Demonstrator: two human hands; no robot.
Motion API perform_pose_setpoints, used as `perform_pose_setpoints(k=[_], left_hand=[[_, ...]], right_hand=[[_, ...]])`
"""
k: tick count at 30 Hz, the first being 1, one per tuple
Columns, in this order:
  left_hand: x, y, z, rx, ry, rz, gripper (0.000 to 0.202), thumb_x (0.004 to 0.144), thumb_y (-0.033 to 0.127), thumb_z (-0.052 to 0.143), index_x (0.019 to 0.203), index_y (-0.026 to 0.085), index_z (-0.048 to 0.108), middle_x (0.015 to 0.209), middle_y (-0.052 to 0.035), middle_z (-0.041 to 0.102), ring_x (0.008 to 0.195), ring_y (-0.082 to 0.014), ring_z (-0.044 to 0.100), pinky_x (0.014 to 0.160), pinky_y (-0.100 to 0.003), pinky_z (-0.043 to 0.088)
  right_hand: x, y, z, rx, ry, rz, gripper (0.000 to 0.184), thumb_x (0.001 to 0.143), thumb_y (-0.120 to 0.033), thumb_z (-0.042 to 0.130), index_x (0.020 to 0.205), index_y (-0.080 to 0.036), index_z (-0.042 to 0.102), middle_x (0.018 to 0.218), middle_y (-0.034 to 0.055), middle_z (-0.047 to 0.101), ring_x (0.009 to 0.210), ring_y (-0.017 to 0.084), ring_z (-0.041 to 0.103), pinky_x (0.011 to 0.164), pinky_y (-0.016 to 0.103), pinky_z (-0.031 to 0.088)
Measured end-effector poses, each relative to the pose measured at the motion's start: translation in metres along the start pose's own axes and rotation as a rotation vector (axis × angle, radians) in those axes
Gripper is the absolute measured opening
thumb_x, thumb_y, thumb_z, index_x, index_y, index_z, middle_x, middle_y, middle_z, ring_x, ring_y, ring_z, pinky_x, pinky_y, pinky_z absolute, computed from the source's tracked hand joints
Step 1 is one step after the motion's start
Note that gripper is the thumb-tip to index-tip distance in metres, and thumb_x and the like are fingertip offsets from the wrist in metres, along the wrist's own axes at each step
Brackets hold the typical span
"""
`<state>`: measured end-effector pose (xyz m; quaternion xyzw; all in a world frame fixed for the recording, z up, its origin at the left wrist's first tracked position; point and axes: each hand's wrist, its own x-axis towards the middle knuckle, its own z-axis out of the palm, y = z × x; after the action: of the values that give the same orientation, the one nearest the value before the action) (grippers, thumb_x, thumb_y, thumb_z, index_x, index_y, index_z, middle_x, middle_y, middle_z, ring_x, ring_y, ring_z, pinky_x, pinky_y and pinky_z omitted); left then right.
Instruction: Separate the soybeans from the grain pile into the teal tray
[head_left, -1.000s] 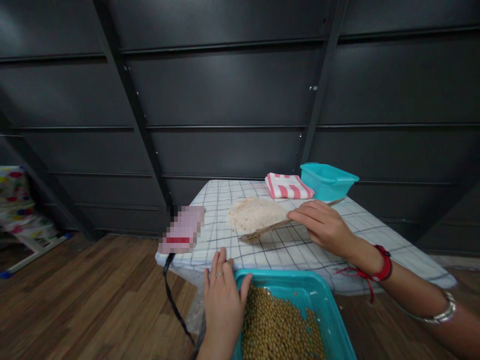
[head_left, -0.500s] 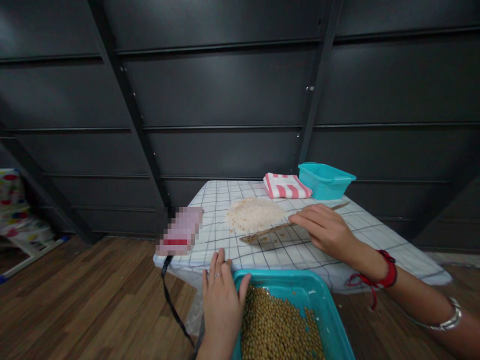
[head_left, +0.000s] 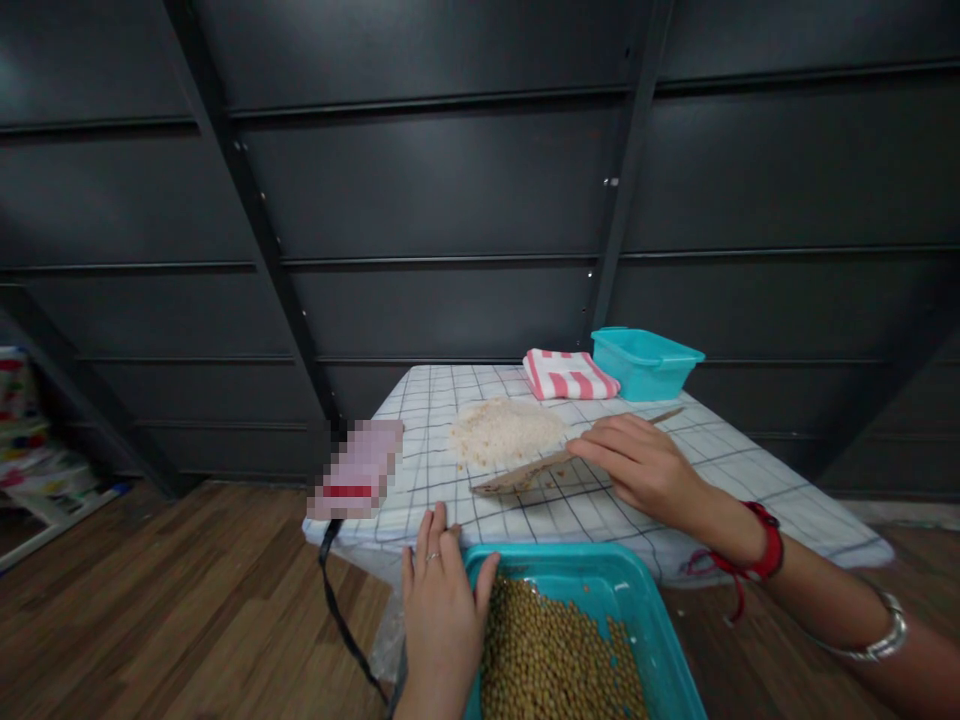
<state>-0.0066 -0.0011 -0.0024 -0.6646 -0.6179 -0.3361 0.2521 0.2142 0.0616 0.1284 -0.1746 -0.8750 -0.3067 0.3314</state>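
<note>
Underfoot, wood-plank floor [head_left: 225,590]; above it, one desk [head_left: 795,500], dressed in white checked cloth [head_left: 420,480]; beyond, dark panelled wall [head_left: 442,200]. Bearings run from the desk's middle.

Left hand [head_left: 442,610], seven o'clock: palm down, fingers extended, slightly parted, thumb at the left rim of a turquoise tray [head_left: 562,550].

Right hand [head_left: 637,465], three o'clock: wrist with red band [head_left: 768,540], fingers pinched narrow on a brown strip [head_left: 529,473], which slants from eight toward two o'clock, near end just beside a pale grain heap [head_left: 510,430] at ten.

Turquoise tray, six o'clock: greenish-brown beans [head_left: 559,650], part-covering the base.

Pink item [head_left: 364,465], nine o'clock: blurred.

Striped cloth [head_left: 571,376], twelve o'clock: folded.

Turquoise tub [head_left: 649,372], one o'clock: interior mostly hidden.
</note>
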Motion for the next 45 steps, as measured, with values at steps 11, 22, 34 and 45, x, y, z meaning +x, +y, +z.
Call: perform_pose_setpoints(k=[11, 22, 34, 45], left_hand=[[0.0, 0.0, 0.0, -0.008, 0.001, 0.003, 0.038, 0.083, 0.047, 0.033, 0.095, 0.014, 0.048, 0.115, -0.019, 0.057, 0.108, -0.0313, 0.051, 0.075, -0.049, 0.049], [-0.001, -0.002, 0.001, -0.036, -0.001, -0.016, 0.037, 0.082, 0.047, 0.036, 0.094, 0.015, 0.049, 0.115, -0.0186, 0.057, 0.109, -0.0309, 0.05, 0.077, -0.048, 0.048], [-0.001, -0.003, 0.001, -0.033, -0.019, -0.026, 0.037, 0.083, 0.047, 0.035, 0.093, 0.015, 0.05, 0.115, -0.0185, 0.057, 0.11, -0.0305, 0.05, 0.078, -0.047, 0.047], [0.001, -0.001, -0.001, -0.009, -0.005, -0.005, 0.036, 0.083, 0.046, 0.036, 0.093, 0.014, 0.049, 0.114, -0.0198, 0.057, 0.108, -0.0311, 0.051, 0.076, -0.048, 0.049]], right_hand=[[-0.003, 0.002, -0.012, -0.009, 0.042, 0.003, 0.031, 0.076, 0.003, 0.037, 0.098, -0.014, 0.05, 0.077, 0.0059, 0.061, 0.074, 0.016, 0.048, 0.063, 0.03, 0.043], [-0.006, -0.002, -0.025, -0.01, -0.012, 0.008, 0.03, 0.077, 0.002, 0.037, 0.098, -0.015, 0.051, 0.078, 0.0058, 0.061, 0.074, 0.015, 0.05, 0.064, 0.029, 0.045], [-0.022, 0.012, -0.037, -0.23, -0.068, 0.078, 0.04, 0.07, 0.003, 0.035, 0.102, -0.016, 0.052, 0.079, 0.0064, 0.06, 0.073, 0.017, 0.053, 0.065, 0.031, 0.045], [-0.009, -0.01, -0.049, -0.161, -0.132, 0.06, 0.045, 0.069, 0.005, 0.032, 0.105, -0.015, 0.05, 0.078, 0.0057, 0.06, 0.073, 0.016, 0.052, 0.06, 0.03, 0.042]])
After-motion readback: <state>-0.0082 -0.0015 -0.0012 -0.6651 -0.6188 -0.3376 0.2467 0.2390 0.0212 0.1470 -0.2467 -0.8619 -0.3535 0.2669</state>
